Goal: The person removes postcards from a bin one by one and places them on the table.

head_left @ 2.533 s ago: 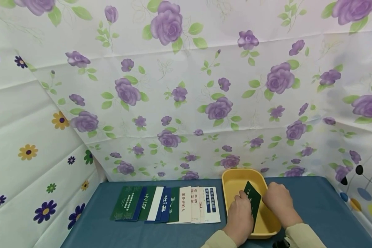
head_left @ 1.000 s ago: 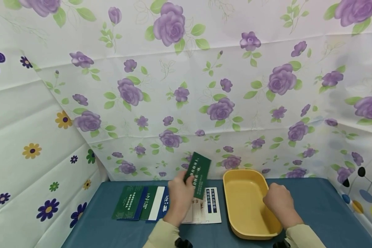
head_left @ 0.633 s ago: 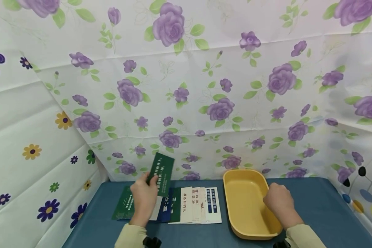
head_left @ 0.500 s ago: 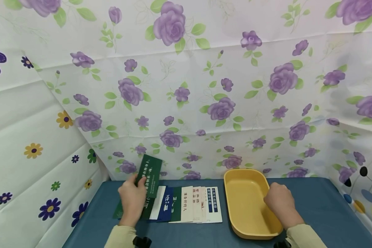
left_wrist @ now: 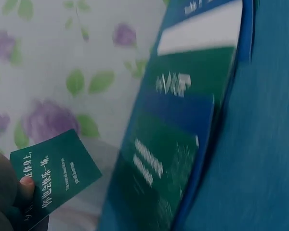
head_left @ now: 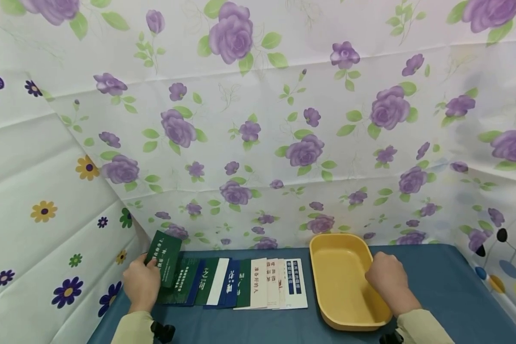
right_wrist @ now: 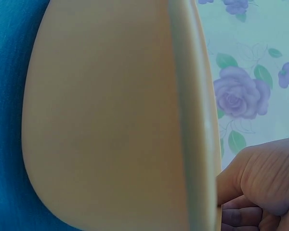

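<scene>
My left hand (head_left: 142,282) pinches a dark green card (head_left: 165,255) with white printed characters, thumb on its printed face. The card is tilted up at the left end of an overlapping row of cards, in front of the green end card (head_left: 182,282). In the left wrist view the held card (left_wrist: 62,175) stands apart from the row's green card (left_wrist: 154,168). My right hand (head_left: 389,282) grips the right rim of a yellow plastic tray (head_left: 341,282), with fingers curled; in the right wrist view the thumb meets the tray's edge (right_wrist: 202,125), and the fingertips are partly hidden.
The row runs along the blue tabletop (head_left: 241,327) and holds green, blue, cream and white cards; a white card (head_left: 294,284) ends it at the right, beside the tray. Flowered sheeting (head_left: 258,167) rises behind the table and at both sides.
My left hand has lifted the green card out of the yellow tray and carried it leftward over the row to its left end. The right hand has stayed at the tray's rim.
</scene>
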The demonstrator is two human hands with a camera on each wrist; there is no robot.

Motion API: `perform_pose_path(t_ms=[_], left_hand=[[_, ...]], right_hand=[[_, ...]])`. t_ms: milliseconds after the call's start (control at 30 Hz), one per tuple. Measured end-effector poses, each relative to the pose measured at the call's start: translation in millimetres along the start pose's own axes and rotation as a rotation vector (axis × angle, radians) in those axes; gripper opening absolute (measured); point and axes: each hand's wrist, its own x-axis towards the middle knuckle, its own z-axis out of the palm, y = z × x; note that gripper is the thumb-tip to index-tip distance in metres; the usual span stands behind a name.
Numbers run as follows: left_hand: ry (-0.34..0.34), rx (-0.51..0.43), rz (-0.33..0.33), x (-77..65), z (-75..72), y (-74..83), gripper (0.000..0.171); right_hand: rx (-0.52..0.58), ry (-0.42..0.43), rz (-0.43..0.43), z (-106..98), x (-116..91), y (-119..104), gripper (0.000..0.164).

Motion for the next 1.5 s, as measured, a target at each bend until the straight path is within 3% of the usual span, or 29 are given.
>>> perform_pose_path(t_ms=[133,233,333,733,1000,1233,1500], left_hand=[[-0.042,0.002,-0.020,3.0,1.4,-20.1,0.028],[-0.117,0.001,-0.079,2.3,3.3,-30.5,0.032],[-0.177,0.018,-0.133,3.4,5.5,-36.8,0.036],[-0.275,0.130,-0.243,1.4,18.3,-51.7,0.040],[-0.280,0.180,-0.243,-9.4,25.6,-58.3,0.036],[-0.244,0.209,-0.166,-12.3,28.0,-58.3,0.025],[-0.293,0.201,-0.171,-9.6,27.9,-54.8,0.021]], right_hand=[[0.000,-0.002,-0.001,-1,-2,-1,0.012],[-0.001,-0.002,-0.003,-1,-3,-1,0.011],[-0.002,0.007,-0.011,-1,-4,-2,0.011],[0.003,-0.018,0.013,-1,-6,-5,0.012],[-0.004,-0.106,0.051,-4,-3,-5,0.012],[0.000,-0.105,0.049,-4,0,-1,0.012],[-0.015,-0.132,0.056,-6,0,1,0.017]])
